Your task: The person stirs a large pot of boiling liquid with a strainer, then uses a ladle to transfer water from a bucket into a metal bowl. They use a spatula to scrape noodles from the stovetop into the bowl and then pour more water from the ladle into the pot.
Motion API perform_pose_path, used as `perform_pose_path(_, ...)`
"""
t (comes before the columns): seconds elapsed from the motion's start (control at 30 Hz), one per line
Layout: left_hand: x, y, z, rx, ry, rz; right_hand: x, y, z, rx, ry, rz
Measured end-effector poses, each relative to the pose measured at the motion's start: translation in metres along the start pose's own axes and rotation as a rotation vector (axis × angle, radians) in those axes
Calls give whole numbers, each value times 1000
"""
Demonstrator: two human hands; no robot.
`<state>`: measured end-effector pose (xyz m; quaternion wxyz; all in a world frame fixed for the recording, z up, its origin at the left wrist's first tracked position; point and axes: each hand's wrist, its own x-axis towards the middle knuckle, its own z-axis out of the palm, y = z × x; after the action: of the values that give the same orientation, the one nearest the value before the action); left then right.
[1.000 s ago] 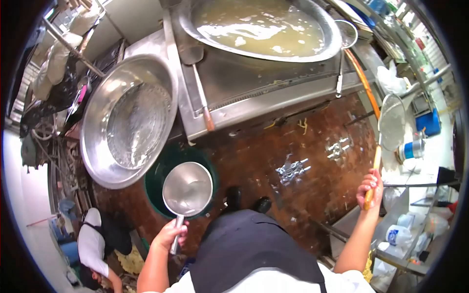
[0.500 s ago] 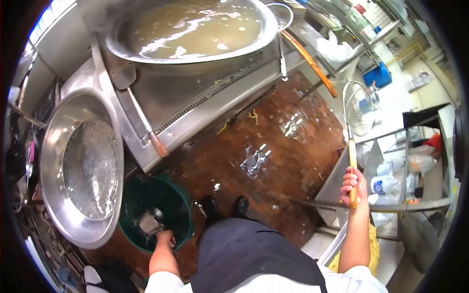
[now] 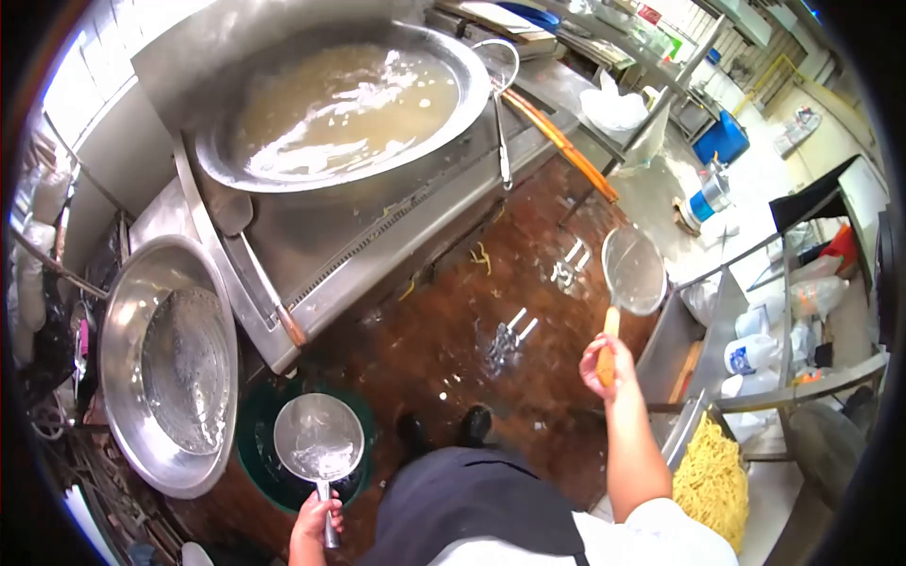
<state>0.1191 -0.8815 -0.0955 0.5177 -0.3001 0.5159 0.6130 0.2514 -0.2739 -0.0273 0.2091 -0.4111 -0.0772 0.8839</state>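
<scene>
The left hand (image 3: 319,516) is wrapped around the handle of a metal dipper (image 3: 316,436), whose long axis runs nearly straight forward, its round bowl ahead of that hand and over a green bucket (image 3: 251,436). The right hand (image 3: 609,366) grips a strainer (image 3: 634,271), mesh head pointing forward and slightly right; farther right, a white tub (image 3: 752,355) bears blue print too small to read.

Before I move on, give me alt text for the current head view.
The left hand holds a ladle over a green bin, and the right hand holds a strainer. Ahead, a pan of cloudy liquid sits on a steel counter; a basin stands left, noodles lie right.
</scene>
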Motion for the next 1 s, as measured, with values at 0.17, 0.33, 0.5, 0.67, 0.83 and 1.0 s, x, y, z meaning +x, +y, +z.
perform_pose_path(0.17,-28,38,102,195,-108,42,59,8,-39,-85,26,89)
perform_pose_path(0.33,-19,62,229,534,-263,74,122,15,-68,-60,59,169)
perform_pose_path(0.5,29,68,351,870,-399,146,195,13,-81,-134,66,160)
perform_pose_path(0.67,43,78,424,972,-356,145,218,-37,-83,-119,-83,102)
perform_pose_path(0.83,36,92,466,973,-451,144,223,-60,-93,125,-182,-103)
perform_pose_path(1.0,26,99,495,1139,-413,233,159,-70,-47,-30,-69,129)
